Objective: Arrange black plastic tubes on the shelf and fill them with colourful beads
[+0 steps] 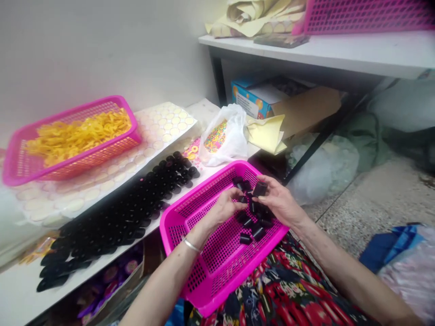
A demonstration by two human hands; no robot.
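Note:
A pink plastic basket (pixel 204 253) rests on my lap and holds several short black cylinders (pixel 253 224) at its far end. My left hand (pixel 226 206) reaches into the basket with its fingers curled around a black cylinder. My right hand (pixel 280 201) hovers over the same pile and pinches a black cylinder (pixel 260 188) between thumb and fingers. A thin bracelet sits on my left wrist. Both hands nearly touch above the pile.
On the low white shelf (pixel 20 290) to the left lie rows of black cylinders (pixel 129 213), a pink basket of yellow rings (pixel 74 136), sheets of round stickers (pixel 163 122) and a white bag of coloured bits (pixel 222 136). A second pink basket (pixel 367 16) sits on the upper table.

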